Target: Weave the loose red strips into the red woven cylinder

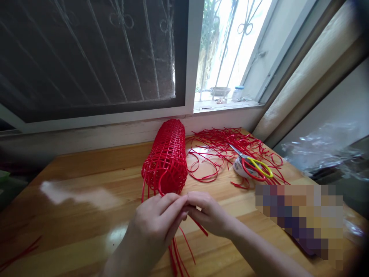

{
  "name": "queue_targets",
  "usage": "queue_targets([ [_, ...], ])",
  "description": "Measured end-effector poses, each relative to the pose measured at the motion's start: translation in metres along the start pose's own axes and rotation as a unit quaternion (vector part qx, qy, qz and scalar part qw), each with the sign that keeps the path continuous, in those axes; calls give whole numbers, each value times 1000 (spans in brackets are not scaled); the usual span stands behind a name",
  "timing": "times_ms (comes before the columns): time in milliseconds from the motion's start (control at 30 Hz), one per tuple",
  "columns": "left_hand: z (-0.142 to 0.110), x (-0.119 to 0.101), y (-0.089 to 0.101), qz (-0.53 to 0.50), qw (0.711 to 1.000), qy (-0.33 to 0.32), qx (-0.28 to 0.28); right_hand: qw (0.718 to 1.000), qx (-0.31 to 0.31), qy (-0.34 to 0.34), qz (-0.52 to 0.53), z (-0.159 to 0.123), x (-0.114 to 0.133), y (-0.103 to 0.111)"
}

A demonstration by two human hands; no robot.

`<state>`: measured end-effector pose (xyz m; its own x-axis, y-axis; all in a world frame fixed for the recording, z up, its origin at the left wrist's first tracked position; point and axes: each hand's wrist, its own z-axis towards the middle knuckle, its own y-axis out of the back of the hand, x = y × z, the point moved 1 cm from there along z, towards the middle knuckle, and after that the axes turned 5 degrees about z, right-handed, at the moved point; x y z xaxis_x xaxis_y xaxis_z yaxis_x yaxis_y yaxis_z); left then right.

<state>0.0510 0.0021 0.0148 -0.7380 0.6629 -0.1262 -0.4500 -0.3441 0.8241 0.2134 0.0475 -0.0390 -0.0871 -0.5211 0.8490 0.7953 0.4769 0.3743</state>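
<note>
A red woven basket (168,154), shaped like a tube, lies on its side on the table with its near end facing me. Loose red strands hang from that end. My left hand (161,215) is closed, its fingers pinching a red strand (162,184) that curves out of the basket. Meeting it at the fingertips, my right hand (206,211) is closed on the same spot, where the fingers hide the strand. A loose strand end (201,227) sticks out below the right hand. More red strands (177,256) trail down beneath both hands.
Scissors (253,165) with red and yellow handles rest on a white roll (240,168) at right. Behind them is a tangled heap of red strands (225,138). A pixelated flat item (300,219) lies at the right edge. The wooden table (86,177) meets a window wall.
</note>
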Motion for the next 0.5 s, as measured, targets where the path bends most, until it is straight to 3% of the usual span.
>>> queue_targets([
  [67,-1,4,-2,-20,999,29,3,999,6,-3,-35,-1,2,0],
  [267,-4,27,3,-14,993,88,-72,994,33,-50,-91,-2,-1,5],
  [500,-6,35,6,42,984,111,-133,983,-96,6,-158,15,-14,-1],
])
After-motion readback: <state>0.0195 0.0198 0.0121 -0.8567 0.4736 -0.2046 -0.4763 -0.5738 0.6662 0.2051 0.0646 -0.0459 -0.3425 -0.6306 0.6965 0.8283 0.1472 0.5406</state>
